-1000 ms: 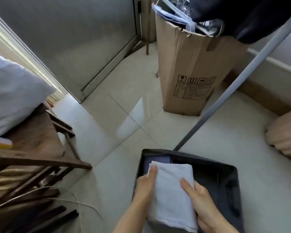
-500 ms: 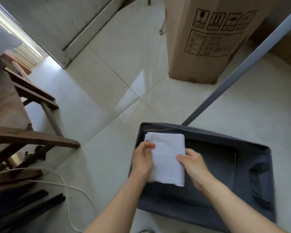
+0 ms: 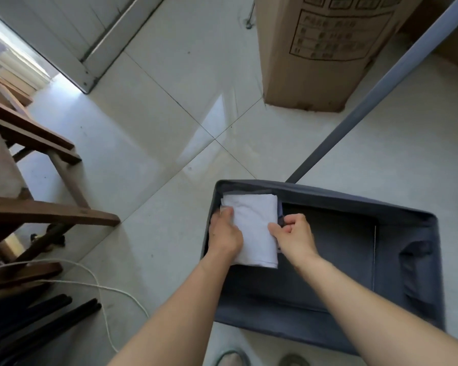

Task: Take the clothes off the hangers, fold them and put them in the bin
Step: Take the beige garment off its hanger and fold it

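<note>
Head view. Pale tiled floor, glossy, with light coming in from a doorway at upper left. A tall cardboard box stands on the floor at the top. A grey pole slants down from the upper right and ends just behind the bin. Dark wooden furniture is at left, with a white cord trailing on the tiles below it.

The bin is a dark grey fabric one, sitting on the floor in front of me. The folded white garment lies inside it, tucked into the far left corner. A darker layer shows along its right edge; I cannot tell what that is.

My left hand is curled round the garment's left edge, thumb on top. My right hand is curled too, pinching the right edge. Both are gripping cloth.

Judgement: this is the set-down step for this piece; release is not yet done.

Risks from here:
- If I pull my fingers out sideways, they may drag the lower layers and open the fold.
- If one hand lets go first, the free side may slump.
- The bin's walls look soft; my left wrist is close to the side wall and could push it inward onto the garment.
</note>
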Demonstrator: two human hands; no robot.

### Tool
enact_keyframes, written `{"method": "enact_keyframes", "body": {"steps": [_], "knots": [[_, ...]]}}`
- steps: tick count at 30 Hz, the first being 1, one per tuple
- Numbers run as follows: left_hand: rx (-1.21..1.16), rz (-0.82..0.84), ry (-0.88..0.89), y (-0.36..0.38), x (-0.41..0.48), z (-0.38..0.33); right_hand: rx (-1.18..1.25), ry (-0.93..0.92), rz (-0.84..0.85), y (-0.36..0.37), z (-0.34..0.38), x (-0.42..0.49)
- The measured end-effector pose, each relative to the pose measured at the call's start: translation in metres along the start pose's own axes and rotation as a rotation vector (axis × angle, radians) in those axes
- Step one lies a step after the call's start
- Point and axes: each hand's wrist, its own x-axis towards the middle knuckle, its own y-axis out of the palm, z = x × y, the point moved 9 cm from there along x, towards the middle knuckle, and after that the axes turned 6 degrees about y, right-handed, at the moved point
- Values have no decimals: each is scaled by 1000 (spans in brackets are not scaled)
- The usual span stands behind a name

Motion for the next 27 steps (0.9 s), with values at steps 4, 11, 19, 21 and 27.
{"method": "enact_keyframes", "body": {"steps": [4, 11, 19, 21, 27], "knots": [[-8, 26, -30, -15, -38, -24, 56, 54, -7, -22, 10, -38], [-397, 82, -45, -59, -131, -132, 319, 32, 61, -77, 77, -135], [-613, 176, 90, -127, -263, -277, 451, -142, 90, -172, 175, -286], [-603, 223, 166, -142, -303, -311, 464, -193, 83, -202, 193, -329], [-544, 325, 365, -178, -417, -393, 467, -345, 9, -294, 222, -463]]}}
